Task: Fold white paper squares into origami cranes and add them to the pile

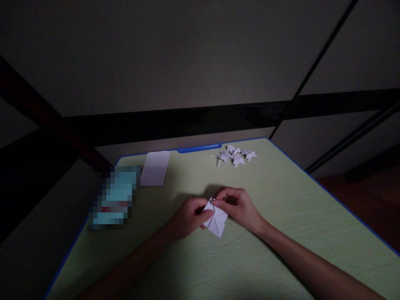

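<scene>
A small piece of folded white paper (pixel 218 225) with crease lines is held between my two hands, above the middle of the table. My left hand (pixel 189 216) grips its left side, the thumb lying flat on the upper face and fingers behind. At the paper's top corner, my right hand (pixel 239 207) pinches the edge between thumb and forefinger. The corner under those fingertips is partly hidden. Several folded paper figures (pixel 237 160) lie in a cluster beyond my hands, toward the table's far edge.
The pale green table (pixel 271 187) has a blue rim, with a blue pen-like strip (pixel 200 148) along its far edge. White paper sheets (pixel 155 168) lie at the far left. Beside them is a blurred, pixelated blue-green rectangle (pixel 120 191). Cabinet panels (pixel 175 58) rise behind the table.
</scene>
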Action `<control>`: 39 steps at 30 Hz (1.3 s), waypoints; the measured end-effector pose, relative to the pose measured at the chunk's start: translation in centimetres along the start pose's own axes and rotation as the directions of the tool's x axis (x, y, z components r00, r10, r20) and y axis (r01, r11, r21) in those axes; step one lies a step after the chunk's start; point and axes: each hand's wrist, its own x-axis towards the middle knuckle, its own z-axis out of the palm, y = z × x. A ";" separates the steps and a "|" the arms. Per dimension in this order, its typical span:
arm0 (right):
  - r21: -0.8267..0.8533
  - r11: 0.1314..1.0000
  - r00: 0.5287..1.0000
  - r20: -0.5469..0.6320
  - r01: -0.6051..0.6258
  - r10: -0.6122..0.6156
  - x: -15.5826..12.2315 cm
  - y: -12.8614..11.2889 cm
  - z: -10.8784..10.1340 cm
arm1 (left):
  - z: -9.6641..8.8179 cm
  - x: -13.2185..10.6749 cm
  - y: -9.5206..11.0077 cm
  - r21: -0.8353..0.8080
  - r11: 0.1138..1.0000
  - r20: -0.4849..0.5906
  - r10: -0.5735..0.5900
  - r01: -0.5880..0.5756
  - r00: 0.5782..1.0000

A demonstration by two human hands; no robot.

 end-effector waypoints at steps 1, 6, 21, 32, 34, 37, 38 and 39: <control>-0.001 1.000 1.000 -0.025 -0.011 0.011 0.0 0.0 0.1 | 0.0 0.0 -0.1 -0.002 1.000 -0.001 0.001 -0.001 1.000; -0.018 1.000 0.994 -0.111 -0.018 0.016 -0.2 -0.1 0.7 | 0.1 0.0 -0.1 -0.037 0.999 -0.012 -0.016 0.015 1.000; 0.126 0.987 0.994 -0.037 -0.100 0.105 0.2 -0.2 0.2 | 0.0 0.1 -0.3 -0.043 0.999 -0.103 -0.017 0.013 0.995; 0.127 0.981 0.980 -0.117 -0.145 0.160 0.2 -0.1 0.7 | 0.4 0.1 0.2 -0.034 0.999 -0.112 -0.032 0.028 0.993; 0.132 0.980 0.977 -0.132 -0.150 0.168 0.2 -0.2 0.8 | 0.4 0.2 0.3 -0.029 0.999 -0.120 -0.040 0.037 0.992; 0.131 0.982 0.977 -0.145 -0.138 0.157 0.1 -0.1 1.0 | 0.5 0.3 0.3 -0.040 0.999 -0.128 -0.042 0.038 0.991; 0.130 0.983 0.978 -0.148 -0.131 0.150 0.1 -0.1 1.0 | 0.5 0.3 0.3 -0.040 0.999 -0.131 -0.039 0.034 0.991; 0.128 0.984 0.978 -0.151 -0.126 0.145 0.0 -0.1 1.0 | 0.5 0.3 0.2 -0.036 0.999 -0.136 -0.034 0.029 0.990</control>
